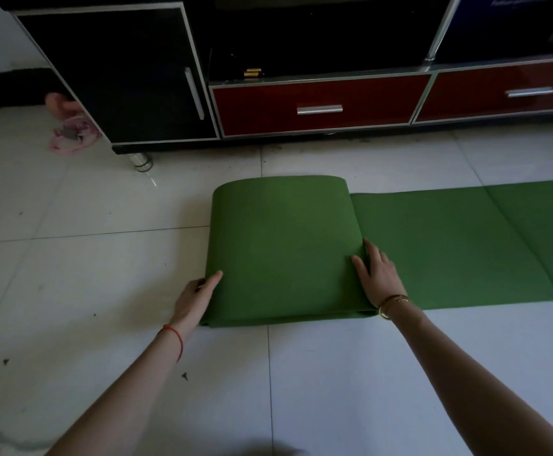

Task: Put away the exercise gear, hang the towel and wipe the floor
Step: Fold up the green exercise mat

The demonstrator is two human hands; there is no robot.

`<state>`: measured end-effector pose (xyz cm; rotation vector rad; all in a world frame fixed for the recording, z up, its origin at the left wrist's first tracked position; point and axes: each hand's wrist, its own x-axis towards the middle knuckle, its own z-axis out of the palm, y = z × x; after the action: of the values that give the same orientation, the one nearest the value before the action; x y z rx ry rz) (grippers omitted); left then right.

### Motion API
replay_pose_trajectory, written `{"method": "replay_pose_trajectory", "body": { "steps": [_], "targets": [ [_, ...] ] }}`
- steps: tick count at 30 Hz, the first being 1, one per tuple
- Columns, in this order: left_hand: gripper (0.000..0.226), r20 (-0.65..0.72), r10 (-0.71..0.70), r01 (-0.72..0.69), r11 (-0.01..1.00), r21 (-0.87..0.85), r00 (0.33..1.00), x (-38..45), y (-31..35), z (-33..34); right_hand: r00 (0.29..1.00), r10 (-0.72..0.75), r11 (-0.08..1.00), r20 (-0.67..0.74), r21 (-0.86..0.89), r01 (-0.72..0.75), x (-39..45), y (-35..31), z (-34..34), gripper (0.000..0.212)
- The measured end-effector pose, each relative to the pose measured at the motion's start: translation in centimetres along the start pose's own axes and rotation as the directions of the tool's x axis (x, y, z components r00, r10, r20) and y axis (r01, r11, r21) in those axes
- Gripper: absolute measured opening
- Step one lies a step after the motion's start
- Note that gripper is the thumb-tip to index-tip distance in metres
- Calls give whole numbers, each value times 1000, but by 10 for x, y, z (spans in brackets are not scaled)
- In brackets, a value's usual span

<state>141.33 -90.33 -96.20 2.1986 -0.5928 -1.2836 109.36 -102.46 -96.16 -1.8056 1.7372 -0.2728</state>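
A: Where was the green mat [278,245], and what held it?

B: It lay on the white tiled floor [104,251] in front of the cabinet [117,77]. Its left part was folded over into a thick flat stack, and the rest ran out flat to the right edge of the view. The left hand [196,296] gripped the stack's near left corner, thumb on top and fingers curled under the edge. The right hand [379,274] pressed flat on the stack's right edge where it met the unfolded part, fingers straight and spread.

A: Any containers?

B: 2 red drawers [321,105] were closed, as was the black door on the left. In the open shelf above the left drawer sat a small gold thing [252,73], too dim to name.

A: Room to move?

B: Bare tile lay left of the stack and near the person. A narrow strip of floor separated the mat's far edge from the cabinet.

A: Anything else around?

B: A pink sandal [71,136] lay by the cabinet's left corner, near its metal foot [141,161], well apart from the mat. Dark specks dotted the tiles at the lower left.
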Motion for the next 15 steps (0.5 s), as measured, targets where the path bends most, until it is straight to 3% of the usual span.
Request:
{"method": "replay_pose_trajectory", "body": {
  "steps": [3, 8, 11, 15],
  "targets": [
    [79, 77, -11, 16, 998, -67, 997, -4, 2, -4, 995, -80, 997, -55, 6, 80, 1, -1, 2, 57],
    [109, 201, -2, 51, 969, -240, 980, -9, 9, -18, 993, -90, 996, -74, 22, 92, 4, 5, 3, 54],
    [95, 183, 57, 0, 955, -296, 982, -14, 20, -25, 993, -78, 996, -84, 39, 81, 5, 3, 6, 53],
    [70, 35, 132, -115, 946, -302, 991, -26, 38, -45, 995, -85, 994, -52, 70, 88, 6, -13, 18, 52]
  ]
}}
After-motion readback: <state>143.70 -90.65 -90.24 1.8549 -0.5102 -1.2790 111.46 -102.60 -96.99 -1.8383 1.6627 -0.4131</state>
